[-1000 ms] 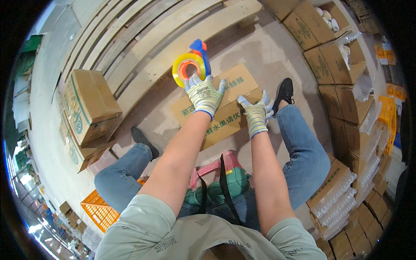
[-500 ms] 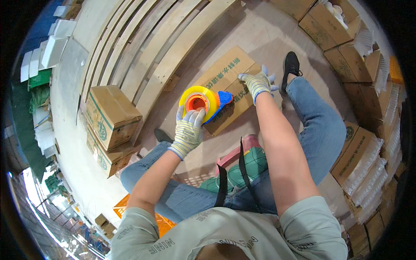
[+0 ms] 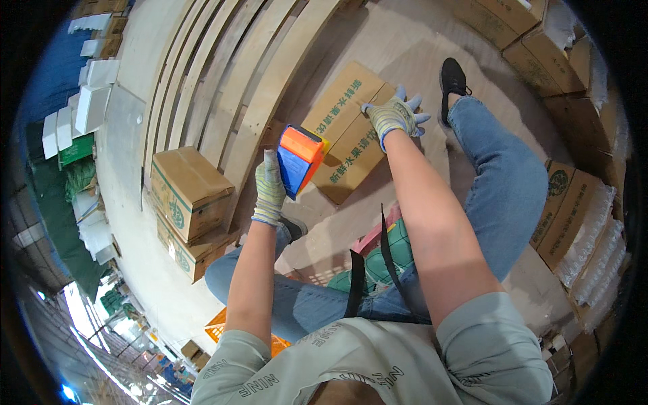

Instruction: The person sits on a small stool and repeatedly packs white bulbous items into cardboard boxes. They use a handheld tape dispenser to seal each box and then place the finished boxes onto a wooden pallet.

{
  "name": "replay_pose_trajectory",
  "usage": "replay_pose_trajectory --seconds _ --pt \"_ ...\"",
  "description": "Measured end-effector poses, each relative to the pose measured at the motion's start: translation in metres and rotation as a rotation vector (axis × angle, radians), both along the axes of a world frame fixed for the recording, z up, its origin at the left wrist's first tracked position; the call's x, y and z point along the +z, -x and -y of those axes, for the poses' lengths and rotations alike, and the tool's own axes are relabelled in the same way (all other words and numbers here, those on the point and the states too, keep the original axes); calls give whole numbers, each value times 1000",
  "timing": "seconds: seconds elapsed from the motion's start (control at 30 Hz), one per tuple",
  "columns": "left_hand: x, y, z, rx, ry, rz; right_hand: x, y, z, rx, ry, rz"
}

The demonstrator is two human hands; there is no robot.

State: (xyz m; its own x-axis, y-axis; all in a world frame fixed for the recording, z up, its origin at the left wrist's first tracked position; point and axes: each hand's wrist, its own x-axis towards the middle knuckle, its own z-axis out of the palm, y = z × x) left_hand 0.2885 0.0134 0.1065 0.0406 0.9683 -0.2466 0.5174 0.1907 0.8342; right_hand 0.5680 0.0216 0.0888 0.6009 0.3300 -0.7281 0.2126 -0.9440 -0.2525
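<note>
A closed brown cardboard carton [image 3: 345, 129] with green printing lies on the floor in front of me, set at a slant. Over its left side I hold a blue and orange tape dispenser [image 3: 299, 162] in my left hand [image 3: 270, 191], which wears a striped knit glove. The dispenser stands turned so that its broad blue and orange side faces up; a sliver of yellow shows at its right edge. My gloved right hand [image 3: 394, 117] is at the carton's right edge, fingers spread, palm side hidden.
Wooden pallet slats [image 3: 250, 88] run along the far left. Two stacked cartons [image 3: 192, 185] stand left of my legs. More cartons [image 3: 563, 209] and clear bubble packaging [image 3: 594, 236] line the right. Between my legs sits a pink basket [image 3: 368, 239] with green contents; an orange crate [image 3: 216, 325] is behind.
My left hand has tipped and turned the tape dispenser, so the yellow tape roll's open ring no longer shows. My right hand stays at the carton's edge. The whole view has shifted slightly.
</note>
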Motion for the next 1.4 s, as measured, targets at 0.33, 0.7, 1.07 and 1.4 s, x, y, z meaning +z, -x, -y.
replay_pose_trajectory --seconds 0.33,0.7,1.07,1.4 --pt "-21 -14 -14 -120 95 -167 -5 3 10 72 -157 130" --pt "-13 -9 19 -286 -166 -207 145 47 19 1112 -500 -61" --pt "14 -20 31 -319 11 -160 33 41 -2 311 -460 -597" --pt "53 -90 -12 -370 318 -723 -14 -165 -90 594 -373 436"
